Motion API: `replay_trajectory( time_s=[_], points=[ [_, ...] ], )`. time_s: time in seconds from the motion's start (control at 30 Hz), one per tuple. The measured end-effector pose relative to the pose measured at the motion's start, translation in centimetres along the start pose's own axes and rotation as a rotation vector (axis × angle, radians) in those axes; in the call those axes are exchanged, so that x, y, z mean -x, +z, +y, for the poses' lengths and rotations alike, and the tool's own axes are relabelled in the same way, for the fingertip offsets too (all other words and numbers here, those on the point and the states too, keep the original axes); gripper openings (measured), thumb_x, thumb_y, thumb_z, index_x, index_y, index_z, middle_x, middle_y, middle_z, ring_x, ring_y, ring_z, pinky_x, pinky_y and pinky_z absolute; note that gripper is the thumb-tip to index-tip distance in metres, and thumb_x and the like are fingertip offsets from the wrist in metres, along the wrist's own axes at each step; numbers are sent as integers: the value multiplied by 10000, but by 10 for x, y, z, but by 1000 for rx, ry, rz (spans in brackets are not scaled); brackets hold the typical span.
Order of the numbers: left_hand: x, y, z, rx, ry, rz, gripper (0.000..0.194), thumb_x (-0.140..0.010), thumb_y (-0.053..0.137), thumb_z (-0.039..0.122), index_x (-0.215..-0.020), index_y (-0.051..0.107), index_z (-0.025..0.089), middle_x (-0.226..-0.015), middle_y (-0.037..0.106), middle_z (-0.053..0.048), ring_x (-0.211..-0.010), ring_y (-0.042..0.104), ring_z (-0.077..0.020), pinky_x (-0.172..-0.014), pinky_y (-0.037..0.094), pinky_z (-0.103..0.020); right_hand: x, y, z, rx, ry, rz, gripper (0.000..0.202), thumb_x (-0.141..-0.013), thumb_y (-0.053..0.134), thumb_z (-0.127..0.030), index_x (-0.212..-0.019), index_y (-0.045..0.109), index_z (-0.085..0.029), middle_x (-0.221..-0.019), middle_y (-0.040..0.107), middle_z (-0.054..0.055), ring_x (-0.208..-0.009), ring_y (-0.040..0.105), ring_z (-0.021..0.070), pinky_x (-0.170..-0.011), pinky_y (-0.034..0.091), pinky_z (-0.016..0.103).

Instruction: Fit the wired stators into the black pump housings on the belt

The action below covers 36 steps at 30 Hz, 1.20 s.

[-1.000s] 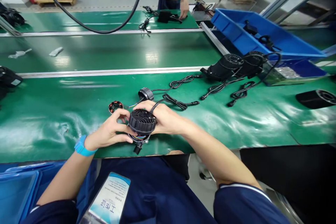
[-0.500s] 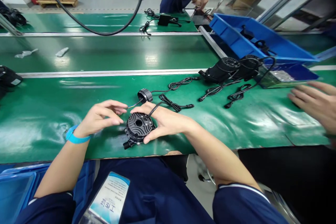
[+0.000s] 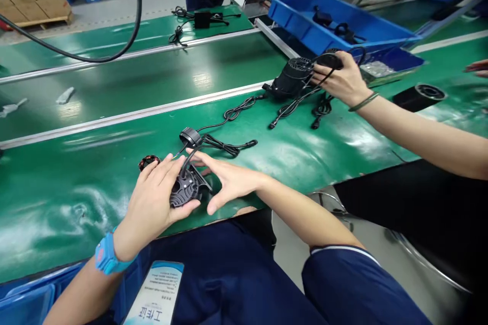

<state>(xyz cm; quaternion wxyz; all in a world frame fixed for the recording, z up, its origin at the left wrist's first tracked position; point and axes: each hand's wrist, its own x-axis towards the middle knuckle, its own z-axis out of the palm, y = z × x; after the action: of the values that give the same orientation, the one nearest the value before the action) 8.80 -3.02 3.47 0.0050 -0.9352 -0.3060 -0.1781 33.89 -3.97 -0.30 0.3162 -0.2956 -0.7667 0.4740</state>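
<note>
Left hand (image 3: 154, 195): our fingers grip the housing (image 3: 186, 192).
Right hand (image 3: 232, 182): fingers spread beside it.
Cable (image 3: 227, 149): we should not pinch it.

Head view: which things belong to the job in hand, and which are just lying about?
Seem part of the job:
ridged black housing, under the left hand, the right hand close beside it
orange-and-black ring, partly hidden
small black cap

Apparently just lying about:
white scrap
black box with cables, far side
black cylinder, right side
</note>
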Motion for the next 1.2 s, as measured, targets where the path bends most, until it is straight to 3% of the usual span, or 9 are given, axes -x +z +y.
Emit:
replay_trajectory(
  time_s=[0.13,0.2,0.3,0.4,0.5,0.67,0.87,1.07,1.2],
  points=[
    [1,-2,-3,24,-14,1,726,-929,593,587,-1483,429,146,-1323,654,-173,-1214,626,-320,-1066,428,-458,18,-8,3,128,-106,374,641,-838,805,-491,-1381,576,-239,-1271,680,106,-1157,660,245,-920,572,381],
    [-1,-4,-2,34,-2,-13,696,-914,619,556,-1461,451,161,-1282,673,-147,-1170,638,-307,-1042,434,-441,23,-21,8,350,-114,533,623,-804,828,-512,-1310,619,-213,-1217,694,118,-1147,639,277,-992,525,450],
    [-4,-5,0,33,12,-19,660,-892,645,531,-1423,487,172,-1250,685,-128,-1134,643,-302,-1052,415,-447,25,-36,20,574,166,432,696,-768,841,-523,-1315,600,-165,-1277,654,181,-1243,561,356,-1104,395,560],
    [-6,-3,2,32,6,-16,659,-876,671,501,-1419,491,174,-1257,683,-126,-1139,643,-302,-1060,411,-453,20,-27,24,529,398,353,316,-996,563,-452,-1047,649,-152,-894,697,107,-895,654,264,-914,498,460],
    [-6,-2,4,33,6,-16,705,-872,686,485,-1462,454,177,-1310,665,-132,-1175,638,-303,-1067,413,-456,9,0,8,119,328,402,392,-1039,455,-529,-1015,599,-165,-882,654,41,-793,615,178,-806,513,351],
    [-1,2,4,32,14,-16,712,-887,665,480,-1479,427,163,-1369,633,-154,-1236,613,-310,-1074,412,-462,-14,34,-20,-519,146,355,647,-725,871,-541,-1175,557,-198,-1081,621,23,-1024,594,192,-970,491,351],
    [-3,9,-2,7,53,-4,697,-925,607,530,-1492,417,172,-1399,622,-161,-1273,602,-341,-1082,403,-496,-18,51,-13,-713,168,489,654,-654,933,-445,-1167,590,-225,-1078,621,9,-1089,585,204,-1069,449,382],
    [-5,21,11,103,169,238,925,-915,592,678,-1608,248,171,-1551,450,-218,-1415,461,-389,-1138,367,-538,25,55,-17,-768,212,802,625,-579,964,-380,-1099,658,-222,-1081,673,20,-997,647,215,-1004,505,404],
    [8,46,20,235,151,289,746,-956,653,462,-1583,311,247,-1470,524,-170,-1320,538,-327,-1111,426,-499,89,13,-24,-648,212,1232,533,-539,959,-425,-918,664,-193,-973,711,48,-898,682,242,-864,565,399]
  ],
)
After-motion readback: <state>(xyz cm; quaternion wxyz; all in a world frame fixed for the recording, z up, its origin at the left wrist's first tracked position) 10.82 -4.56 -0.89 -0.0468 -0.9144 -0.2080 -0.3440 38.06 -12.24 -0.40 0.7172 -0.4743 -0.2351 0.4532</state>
